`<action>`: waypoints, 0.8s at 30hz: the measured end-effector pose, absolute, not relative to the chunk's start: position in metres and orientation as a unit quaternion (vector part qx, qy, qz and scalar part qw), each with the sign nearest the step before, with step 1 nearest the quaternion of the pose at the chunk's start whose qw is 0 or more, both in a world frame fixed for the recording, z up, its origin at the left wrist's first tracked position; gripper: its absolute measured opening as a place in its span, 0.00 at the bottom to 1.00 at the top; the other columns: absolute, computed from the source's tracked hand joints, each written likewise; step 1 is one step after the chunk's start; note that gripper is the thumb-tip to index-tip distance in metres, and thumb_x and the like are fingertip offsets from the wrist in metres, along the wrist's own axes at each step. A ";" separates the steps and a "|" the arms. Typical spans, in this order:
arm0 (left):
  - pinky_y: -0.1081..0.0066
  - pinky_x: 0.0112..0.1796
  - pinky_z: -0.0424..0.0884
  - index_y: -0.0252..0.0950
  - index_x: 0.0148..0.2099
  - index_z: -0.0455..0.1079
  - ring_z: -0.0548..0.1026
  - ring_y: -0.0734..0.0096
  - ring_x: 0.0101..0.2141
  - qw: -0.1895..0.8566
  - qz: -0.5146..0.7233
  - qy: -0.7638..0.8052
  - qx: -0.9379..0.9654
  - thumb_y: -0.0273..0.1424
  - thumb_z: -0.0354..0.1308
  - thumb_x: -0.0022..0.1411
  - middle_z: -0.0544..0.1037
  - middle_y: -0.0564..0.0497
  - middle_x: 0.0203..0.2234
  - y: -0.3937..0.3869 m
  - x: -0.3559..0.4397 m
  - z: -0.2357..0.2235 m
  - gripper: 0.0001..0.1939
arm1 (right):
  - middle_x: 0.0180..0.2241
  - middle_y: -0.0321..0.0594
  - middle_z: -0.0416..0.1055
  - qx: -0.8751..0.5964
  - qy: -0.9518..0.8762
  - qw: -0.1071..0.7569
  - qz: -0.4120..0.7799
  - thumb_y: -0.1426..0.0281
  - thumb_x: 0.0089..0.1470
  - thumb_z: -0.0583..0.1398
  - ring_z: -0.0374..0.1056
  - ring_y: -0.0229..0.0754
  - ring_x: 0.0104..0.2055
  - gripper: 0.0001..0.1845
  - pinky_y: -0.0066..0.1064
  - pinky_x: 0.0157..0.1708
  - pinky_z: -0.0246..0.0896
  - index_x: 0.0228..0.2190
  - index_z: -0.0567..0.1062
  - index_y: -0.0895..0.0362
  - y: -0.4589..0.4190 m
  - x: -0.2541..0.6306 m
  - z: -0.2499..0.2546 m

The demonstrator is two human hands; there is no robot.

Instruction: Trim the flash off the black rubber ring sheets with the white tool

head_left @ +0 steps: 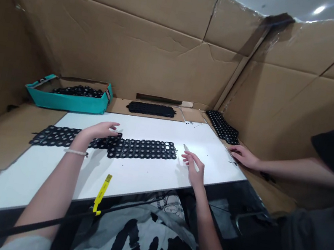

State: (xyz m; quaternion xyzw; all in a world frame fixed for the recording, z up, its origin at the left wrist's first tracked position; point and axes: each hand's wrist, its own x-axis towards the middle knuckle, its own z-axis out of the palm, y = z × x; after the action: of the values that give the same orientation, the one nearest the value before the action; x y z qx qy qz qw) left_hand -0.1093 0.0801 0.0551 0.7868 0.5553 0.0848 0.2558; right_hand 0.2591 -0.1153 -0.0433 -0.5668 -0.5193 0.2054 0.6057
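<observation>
On the white counter [132, 179], two black perforated panels are laid end to end: the left panel [53, 136] reaches toward the left edge, and the right panel [142, 150] ends around mid-counter, short of the right edge. Their long axes run roughly along the counter's far edge. Whether they overlap or merely meet at the join cannot be told.

A white pen [186, 148] is grasped by the fingers of the right hand [192, 167], its tip directed toward the far edge and slightly left. The right panel's short end lies just to the left of that tip, so this end is nearer to the right hand. Whether the counter is touched by the tip cannot be told.

The join is nearer to the left hand [100, 130], whose fingers are loosely extended above it with nothing grasped; contact with the panel cannot be confirmed.

Along the counter's right edge, a co-worker's hand [243, 155] is rested near another perforated panel [222, 126], set by the far right corner. Beyond the far edge, a further black panel [150, 108] is placed on cardboard, and black pieces [79, 91] are held in a teal box [65, 101] off the far left corner.
</observation>
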 end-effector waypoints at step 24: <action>0.65 0.49 0.69 0.38 0.38 0.75 0.77 0.55 0.43 0.261 0.112 0.395 0.874 0.53 0.52 0.54 0.82 0.47 0.41 0.069 -0.038 0.024 0.25 | 0.41 0.44 0.79 -0.564 -0.584 0.554 0.184 0.60 0.65 0.52 0.75 0.43 0.37 0.20 0.36 0.42 0.69 0.51 0.74 0.55 -0.117 0.259 -0.041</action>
State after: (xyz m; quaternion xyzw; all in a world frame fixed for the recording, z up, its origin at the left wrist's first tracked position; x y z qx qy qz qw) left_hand -0.0380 0.0691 0.0238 0.8735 0.3954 0.1122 0.2608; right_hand 0.2586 -0.1166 -0.0410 -0.5642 -0.5842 0.1842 0.5535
